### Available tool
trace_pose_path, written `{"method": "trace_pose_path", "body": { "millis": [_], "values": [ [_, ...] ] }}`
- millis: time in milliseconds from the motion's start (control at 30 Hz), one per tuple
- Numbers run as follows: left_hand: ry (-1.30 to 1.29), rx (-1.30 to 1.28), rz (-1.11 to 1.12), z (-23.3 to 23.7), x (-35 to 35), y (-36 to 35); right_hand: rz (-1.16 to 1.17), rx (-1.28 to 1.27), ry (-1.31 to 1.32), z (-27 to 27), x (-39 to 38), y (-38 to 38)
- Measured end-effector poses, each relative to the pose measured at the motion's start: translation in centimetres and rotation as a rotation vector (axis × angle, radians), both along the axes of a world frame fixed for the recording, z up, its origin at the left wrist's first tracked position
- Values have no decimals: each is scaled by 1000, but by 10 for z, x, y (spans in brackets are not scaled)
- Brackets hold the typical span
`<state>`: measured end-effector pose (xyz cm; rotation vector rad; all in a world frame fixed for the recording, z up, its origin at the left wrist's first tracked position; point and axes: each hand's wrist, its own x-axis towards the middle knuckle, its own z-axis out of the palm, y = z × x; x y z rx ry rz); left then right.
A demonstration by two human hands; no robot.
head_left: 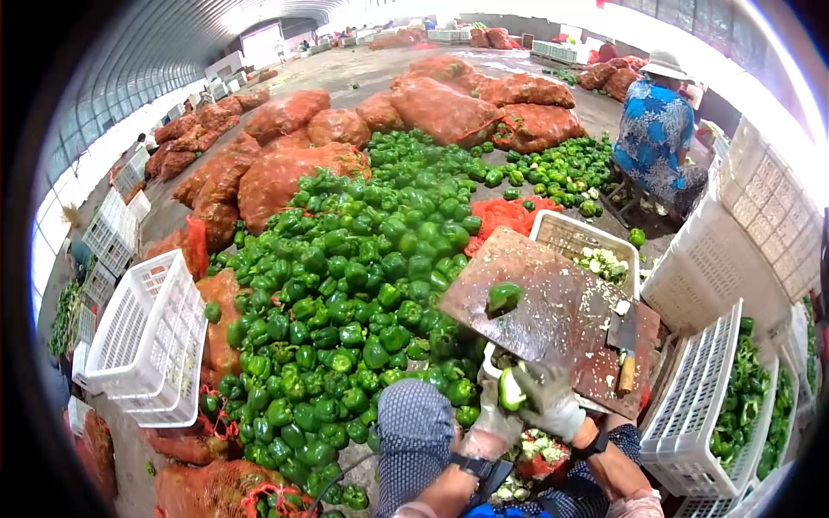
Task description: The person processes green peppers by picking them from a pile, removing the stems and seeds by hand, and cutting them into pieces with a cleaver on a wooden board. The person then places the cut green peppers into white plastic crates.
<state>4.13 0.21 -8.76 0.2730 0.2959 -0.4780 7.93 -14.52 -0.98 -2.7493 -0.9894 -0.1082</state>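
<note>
A cut green bell pepper [511, 389], its pale inside showing, is held low in front of me. My left hand [494, 421], in a thin whitish glove, grips it from below. Gloved too, with dirty grey fingers, my right hand [554, 403] closes against the pepper's right side; its fingertips are partly blurred. Just beyond lies a wet brown cutting board [553, 332] scattered with pale bits. On the board rest a green pepper piece [504, 299] and a cleaver [623, 337] with a wooden handle. Pale pepper cores [542, 447] lie in a container beneath my hands.
A large heap of green peppers [345, 311] spreads ahead and left, backed by full orange mesh sacks [445, 110]. A white crate [147, 345] stands left; pepper-filled crates [704, 406] stand right. Behind the board, a white bin [553, 226] holds cores. Another person [654, 121] sits at right.
</note>
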Motion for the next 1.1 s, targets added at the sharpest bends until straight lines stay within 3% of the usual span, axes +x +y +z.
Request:
{"method": "trace_pose_path", "body": {
  "millis": [33, 67, 100, 133, 167, 233, 267, 300, 367, 400, 433, 467, 500, 533, 567, 633, 667, 800, 833, 900, 1033, 1067, 1100],
  "values": [
    [-95, 198, 157, 18, -1, -5, 78, 10, 14, -1, -13, -4],
    [-445, 533, 162, 1, -5, -7, 86, 47, 33, 7, -24, -6],
    [-237, 227, 70, -15, -8, -7, 93, 85, 53, 15, -36, -7],
    [24, -57, 17, 0, -12, -3, 48, 132, 94, 22, -44, -10],
    [-107, -12, -8, 13, -13, -1, -17, 217, 27, 34, -53, -10],
    [-364, 80, -53, 35, -19, 1, -423, 622, 262, 33, -81, -14],
    [-302, 152, -76, 52, -20, 0, -535, 755, 433, 41, -89, -16],
    [-445, 72, -110, 21, -12, -2, -549, 1013, 681, 14, -93, -26],
    [-590, 531, -113, 53, -25, -14, -496, 1124, 630, -23, -101, -29],
    [-691, 602, -102, 46, -26, -13, -512, 1164, 693, -15, -107, -31],
    [-648, 654, -235, 65, -30, -10, -565, 1223, 837, 17, -116, -27],
    [-1036, 949, -66, 66, -21, -13, -434, 1208, 641, 8, -112, -26],
    [-864, 793, -176, 63, -26, -14, -453, 1260, 725, 6, -118, -33],
    [-883, 892, -93, 83, -36, -16, -476, 1311, 808, 21, -125, -32],
    [-738, 744, -212, 99, -46, -16, -472, 1346, 860, 13, -128, -37],
    [-817, 844, -163, 79, -41, -24, -471, 1551, 947, -5, -134, -40],
    [-904, 962, -123, 64, -34, -26, -441, 1551, 933, -11, -132, -40],
    [-686, 594, -175, 65, -36, -18, -402, 1302, 747, 2, -128, -25],
    [-694, 570, -238, 69, -35, -15, -372, 1455, 982, 7, -128, -21],
    [-662, 591, -300, 76, -37, -13, -351, 1669, 1210, -3, -130, -21],
    [-490, 612, -308, 48, -34, -13, -426, 1397, 977, -8, -118, -20],
    [-728, 833, -250, 48, -34, -10, -428, 1317, 913, -7, -116, -22],
    [-716, 738, -258, 33, -31, -11, -427, 1237, 843, -6, -112, -23]
  ]
}}
